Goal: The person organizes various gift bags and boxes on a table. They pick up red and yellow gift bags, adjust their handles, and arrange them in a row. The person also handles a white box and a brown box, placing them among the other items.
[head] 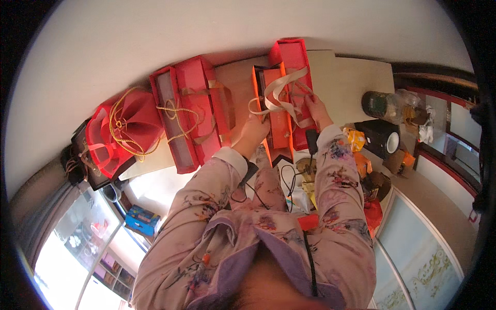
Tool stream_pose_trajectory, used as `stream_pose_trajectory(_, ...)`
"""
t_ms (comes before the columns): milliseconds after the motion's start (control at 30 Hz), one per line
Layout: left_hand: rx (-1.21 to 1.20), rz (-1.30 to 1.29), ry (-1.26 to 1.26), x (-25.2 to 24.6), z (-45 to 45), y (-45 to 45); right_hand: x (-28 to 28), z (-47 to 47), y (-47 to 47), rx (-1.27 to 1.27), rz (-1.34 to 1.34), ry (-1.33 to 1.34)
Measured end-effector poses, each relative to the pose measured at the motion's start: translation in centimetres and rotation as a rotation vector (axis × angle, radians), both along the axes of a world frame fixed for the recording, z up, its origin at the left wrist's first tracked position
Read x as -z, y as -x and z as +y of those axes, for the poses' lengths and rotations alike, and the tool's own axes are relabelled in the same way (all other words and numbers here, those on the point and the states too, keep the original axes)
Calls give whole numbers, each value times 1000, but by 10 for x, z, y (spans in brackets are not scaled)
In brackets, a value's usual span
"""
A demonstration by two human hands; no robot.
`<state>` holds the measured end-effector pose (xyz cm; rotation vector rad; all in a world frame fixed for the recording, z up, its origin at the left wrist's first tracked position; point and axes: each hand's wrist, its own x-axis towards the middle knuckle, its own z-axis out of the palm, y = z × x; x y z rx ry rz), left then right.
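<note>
An orange paper gift bag [279, 128] with beige ribbon handles [281, 87] stands upright before me. My left hand [254, 131] is at its left side, its fingers on the bag's upper edge near the ribbon. My right hand [317, 109] is right of the bag, fingertips bent at the ribbon and in front of a tall red gift bag [296, 58]; whether it grips the ribbon or the red bag is unclear. To the left stand a red bag with gold cord [168, 120] and another red bag with gold-brown ribbon [197, 100].
At far left, a gathered red bag [143, 116] with gold cord leans on a dark box [83, 155]. To the right are a dark green container [374, 102], a black cylinder [374, 135] and orange packets [353, 139]. A blue box [141, 221] lies lower left.
</note>
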<state>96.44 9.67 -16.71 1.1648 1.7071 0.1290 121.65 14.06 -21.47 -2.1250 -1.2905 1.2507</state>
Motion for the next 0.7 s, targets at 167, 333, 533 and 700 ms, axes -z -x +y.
stream_pose_trajectory(167, 121, 149, -96, 28, -18, 4, -4, -5, 1, -112, -142, -137)
stream_pose_trajectory(333, -101, 130, -80, 16, -53, 26, -19, -6, 13, -194, -115, -132)
stream_pose_trajectory(533, -306, 204, 7, -9, -103, 50, -11, -2, 57, -311, 6, -54)
stream_pose_trajectory(700, -351, 188, -40, -10, -117, 68, -1, -8, 91, -257, 141, -60)
